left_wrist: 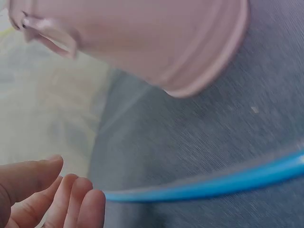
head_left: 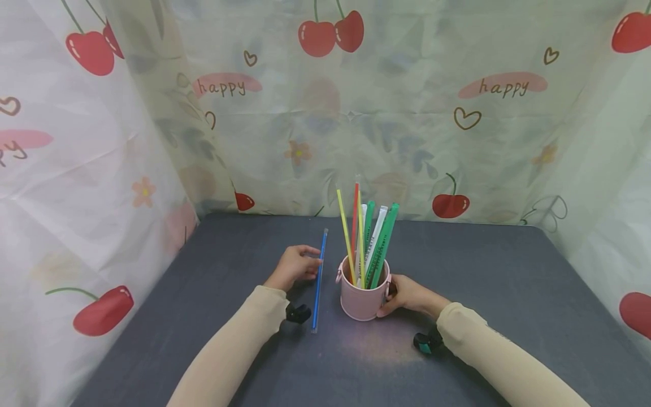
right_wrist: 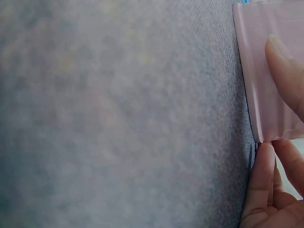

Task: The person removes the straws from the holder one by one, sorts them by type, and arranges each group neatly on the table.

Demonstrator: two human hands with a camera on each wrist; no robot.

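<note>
Nearest, the cream sleeves are angling inward and forward over the dark table. The left hand is pointing its loosely bent fingers rightward, thumb parted, grasping nothing; I cannot tell whether its fingertips are touching the blue stick. That stick is stretching just right of this hand, its long axis running away from the person, the far end leaning slightly right. The right hand is aiming leftward, clasping the pink bucket by its right side between thumb and fingers. Between both hands, the bucket is standing upright, its mouth facing up; sticks are rising from it above the right hand's grip, a green one tilting right. Beyond, a cherry-printed curtain is hanging.
</note>
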